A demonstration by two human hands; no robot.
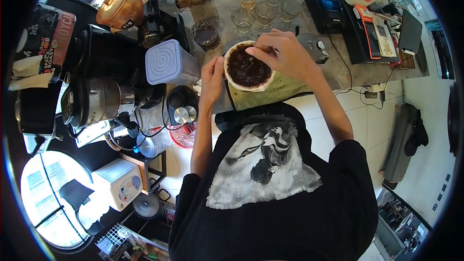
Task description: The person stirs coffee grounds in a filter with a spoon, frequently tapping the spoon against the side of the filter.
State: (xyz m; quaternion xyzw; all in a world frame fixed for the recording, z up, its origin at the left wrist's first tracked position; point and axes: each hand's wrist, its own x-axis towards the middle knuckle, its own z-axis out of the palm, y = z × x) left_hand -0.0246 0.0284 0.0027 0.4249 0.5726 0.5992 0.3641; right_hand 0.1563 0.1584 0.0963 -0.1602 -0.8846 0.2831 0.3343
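Observation:
A round white filter point(264, 87), its near edge creased like cloth or paper, holds dark, wet coffee grounds point(245, 70). My left hand point(212, 78) is closed at the filter's left edge, thumb uppermost. Over the upper right of the grounds is my right hand point(286, 52), fingers bent and pinched together. What sits between those fingertips, if anything, is hidden. Under the filter's near side lies a green cloth point(270, 95). A glass server point(205, 36) with dark liquid stands beyond my left hand.
Several drinking glasses point(265, 13) stand at the back. On the left are a lidded plastic container point(169, 63), a coffee grinder point(96, 101) and a copper-coloured pot point(121, 7). A metal-and-glass pot point(313, 48) and a black printer point(323, 12) stand right, with cables point(345, 63) running down.

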